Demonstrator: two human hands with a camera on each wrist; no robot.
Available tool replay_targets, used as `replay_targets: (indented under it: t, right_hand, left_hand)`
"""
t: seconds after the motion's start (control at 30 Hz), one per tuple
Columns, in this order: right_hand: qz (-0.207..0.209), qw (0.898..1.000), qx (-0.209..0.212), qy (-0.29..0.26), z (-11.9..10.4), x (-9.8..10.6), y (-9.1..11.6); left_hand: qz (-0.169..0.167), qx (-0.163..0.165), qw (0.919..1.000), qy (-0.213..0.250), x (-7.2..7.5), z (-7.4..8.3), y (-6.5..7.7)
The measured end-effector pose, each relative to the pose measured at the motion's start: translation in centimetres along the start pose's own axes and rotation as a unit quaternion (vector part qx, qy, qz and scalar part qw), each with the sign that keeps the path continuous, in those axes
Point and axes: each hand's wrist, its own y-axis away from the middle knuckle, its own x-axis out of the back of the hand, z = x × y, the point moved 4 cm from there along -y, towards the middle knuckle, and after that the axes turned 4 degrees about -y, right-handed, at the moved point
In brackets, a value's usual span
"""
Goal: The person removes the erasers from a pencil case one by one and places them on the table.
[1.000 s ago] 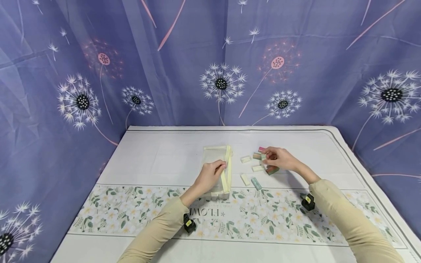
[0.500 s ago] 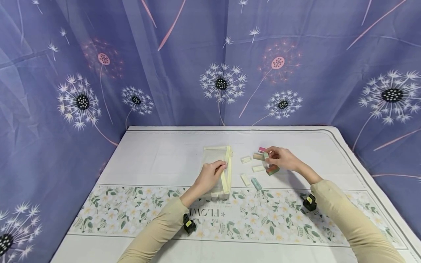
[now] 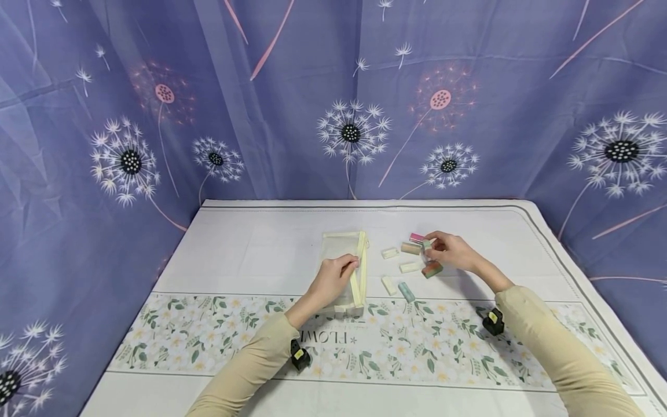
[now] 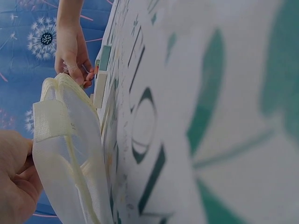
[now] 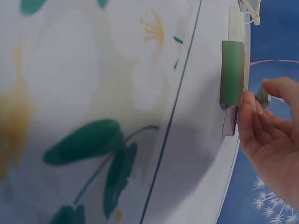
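Note:
A pale yellow mesh zip pouch (image 3: 339,246) lies on the table, and my left hand (image 3: 329,281) pinches its edge near the zip. In the left wrist view the pouch (image 4: 84,140) bulges partly upright beside the left fingers. To its right, my right hand (image 3: 452,253) pinches a small green-grey block (image 5: 263,98) between thumb and fingers. Around that hand lie a pink block (image 3: 416,237), a tan block (image 3: 410,248) and a red-and-green block (image 3: 432,270). Whether these small blocks are erasers or little boxes, I cannot tell.
Between pouch and right hand lie cream blocks (image 3: 388,285) and a teal block (image 3: 406,291). A floral strip (image 3: 406,359) runs across the white table cover (image 3: 260,243). Behind the table hangs a purple dandelion curtain (image 3: 292,116).
My right hand has shifted slightly right with the green-grey block, showing more of the tan and pink blocks. The left hand and pouch stay in place.

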Motion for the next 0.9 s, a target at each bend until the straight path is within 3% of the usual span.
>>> replay_targets:
  t: [0.27,0.9]
  right_hand:
    - [0.015,1.0,-0.017,0.019,0.3,0.5,0.1]
    - [0.055,0.994,-0.078,0.053,1.4,1.1,-0.1]
  left_hand:
    - [0.003,-0.011,0.9999,-0.006,0.0,0.2,0.0]
    - [0.006,0.0,0.9999,-0.011,-0.1,0.1,0.0]
